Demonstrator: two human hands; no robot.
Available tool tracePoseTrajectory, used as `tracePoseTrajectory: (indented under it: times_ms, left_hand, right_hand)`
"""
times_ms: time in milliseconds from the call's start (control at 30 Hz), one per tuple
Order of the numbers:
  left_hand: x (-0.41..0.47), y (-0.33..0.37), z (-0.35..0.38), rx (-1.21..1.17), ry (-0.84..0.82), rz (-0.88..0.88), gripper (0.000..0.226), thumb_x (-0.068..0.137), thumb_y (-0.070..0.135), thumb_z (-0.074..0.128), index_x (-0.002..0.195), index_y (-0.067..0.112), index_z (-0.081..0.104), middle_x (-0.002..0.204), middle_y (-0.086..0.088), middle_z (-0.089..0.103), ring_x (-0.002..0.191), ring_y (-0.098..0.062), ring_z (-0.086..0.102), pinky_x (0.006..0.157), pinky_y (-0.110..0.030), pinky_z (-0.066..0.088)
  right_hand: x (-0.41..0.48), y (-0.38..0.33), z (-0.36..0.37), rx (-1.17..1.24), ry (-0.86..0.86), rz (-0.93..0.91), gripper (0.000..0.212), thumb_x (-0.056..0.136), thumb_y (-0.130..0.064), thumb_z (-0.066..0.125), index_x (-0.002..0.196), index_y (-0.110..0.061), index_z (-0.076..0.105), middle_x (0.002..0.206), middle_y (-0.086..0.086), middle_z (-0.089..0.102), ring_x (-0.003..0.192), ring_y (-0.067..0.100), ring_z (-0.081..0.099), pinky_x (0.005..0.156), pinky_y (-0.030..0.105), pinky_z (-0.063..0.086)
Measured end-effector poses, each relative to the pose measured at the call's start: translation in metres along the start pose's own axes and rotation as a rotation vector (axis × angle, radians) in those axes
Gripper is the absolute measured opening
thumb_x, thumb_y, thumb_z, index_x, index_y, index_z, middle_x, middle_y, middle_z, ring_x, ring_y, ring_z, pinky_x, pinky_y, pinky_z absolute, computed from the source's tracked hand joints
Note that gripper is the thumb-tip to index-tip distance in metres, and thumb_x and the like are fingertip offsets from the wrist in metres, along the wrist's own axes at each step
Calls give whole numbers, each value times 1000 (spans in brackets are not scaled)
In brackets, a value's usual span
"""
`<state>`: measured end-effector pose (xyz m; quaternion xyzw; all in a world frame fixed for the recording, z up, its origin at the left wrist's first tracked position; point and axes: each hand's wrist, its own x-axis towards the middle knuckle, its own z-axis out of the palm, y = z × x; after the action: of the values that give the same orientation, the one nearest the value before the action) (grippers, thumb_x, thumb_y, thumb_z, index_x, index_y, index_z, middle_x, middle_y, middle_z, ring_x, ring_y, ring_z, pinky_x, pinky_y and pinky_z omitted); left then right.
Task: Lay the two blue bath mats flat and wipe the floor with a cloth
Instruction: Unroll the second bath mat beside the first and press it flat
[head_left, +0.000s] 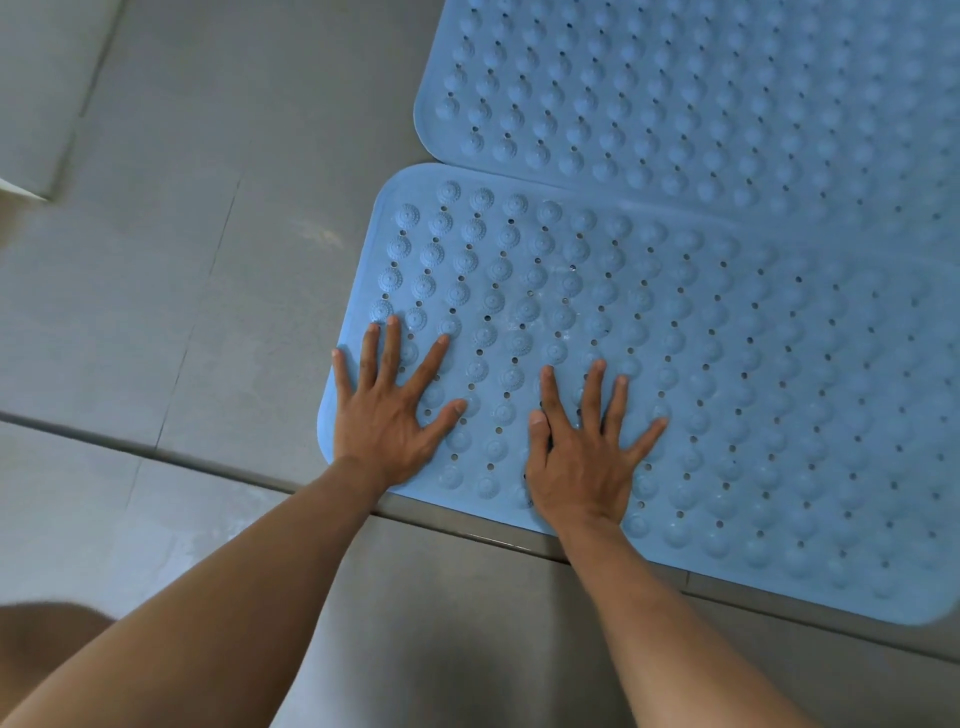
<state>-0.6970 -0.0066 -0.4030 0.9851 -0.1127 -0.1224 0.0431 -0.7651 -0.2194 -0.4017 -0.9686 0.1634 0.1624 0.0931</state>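
Note:
Two blue rubber bath mats with round bumps and small holes lie side by side on the grey tiled floor (218, 291). The near mat (753, 389) lies flat under my hands; the far mat (701, 93) lies beyond it, their long edges touching. My left hand (389, 410) presses palm down with fingers spread on the near mat's left end. My right hand (582, 457) presses flat beside it, fingers spread too. Neither hand holds anything. No cloth is in view.
A dark strip or sill (156, 452) runs across the floor under the near mat's front edge. A pale raised ledge (36, 93) sits at the top left. My knee (41, 639) shows at the bottom left.

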Motion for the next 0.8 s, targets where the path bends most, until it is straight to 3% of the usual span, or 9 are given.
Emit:
tracePoseTrajectory:
  times_ms: [167,333,567,700,800]
  left_hand:
    - [-1,1,-1,0,-15,7,77,93,77,22,158,45,-3,168,-5,-14,155,-27,-13,121,-62,3]
    - [1,1,-4,24,-20,9,77,93,76,16,157,44,-10,167,-5,-20,153,-27,-19,122,-61,-3]
    - [7,18,-7,-2,-48,-56,73,94,72,14,159,42,-2,167,-5,-20,152,-37,-18,113,-74,-7]
    - [9,25,-5,120,-3,143,60,101,61,10,156,48,-10,169,-3,-12,152,-46,-10,108,-80,7]
    - [9,28,-2,123,-11,134,57,101,59,7,154,51,-12,169,0,-12,152,-45,-11,110,-78,5]
  right_hand:
    - [-3,0,2,3,31,12,55,102,-54,14,157,-49,4,169,4,-4,155,30,-6,113,74,-4]
    - [-1,-3,1,-1,36,0,56,102,-55,8,156,-50,-6,168,3,-10,154,29,-11,112,73,-6]
    - [-4,2,-2,46,31,-33,54,104,-54,8,155,-50,-8,168,2,-13,154,27,-16,111,73,-10]
    - [-2,8,-5,33,10,-90,55,103,-56,9,155,-50,-9,168,0,-14,154,26,-14,112,71,-9]
    - [-4,24,-4,-19,82,-134,60,102,-62,14,158,-47,0,169,2,-1,155,23,0,115,68,0]
